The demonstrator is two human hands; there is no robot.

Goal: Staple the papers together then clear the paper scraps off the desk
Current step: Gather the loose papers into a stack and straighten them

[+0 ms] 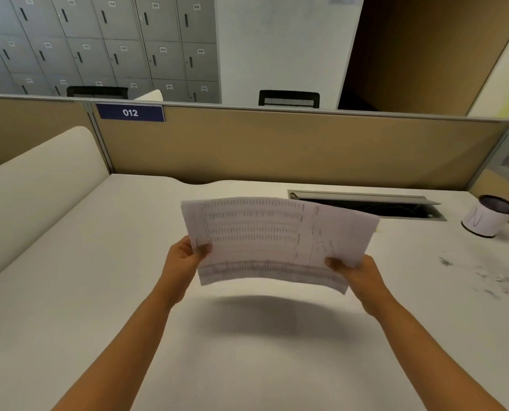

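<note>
Both hands are holding the printed papers (274,241) up in the air over the middle of the white counter (99,292), clear of its surface, with a soft shadow lying on the counter beneath them. The left hand (185,259) is pinching the left edge of the papers, thumb on the printed face and the other fingers (185,243) curling behind the sheet. The right hand (355,274) is gripping the lower right corner, thumb on top and the rest of the fingers hidden behind the paper. The papers are bowing slightly, near edge sagging, and are tilting toward the camera; the print is showing as rows of a table, too blurred to read. Paper scraps (484,277) are lying scattered on the counter to the right, well apart from the papers. A white cylindrical cup with a dark rim (487,219) is standing upright near the right rear corner. An open cable tray (366,204) is sitting recessed in the counter behind the papers. A tan partition (277,143) is running along the back, carrying a blue plate marked 012 (130,113).
</note>
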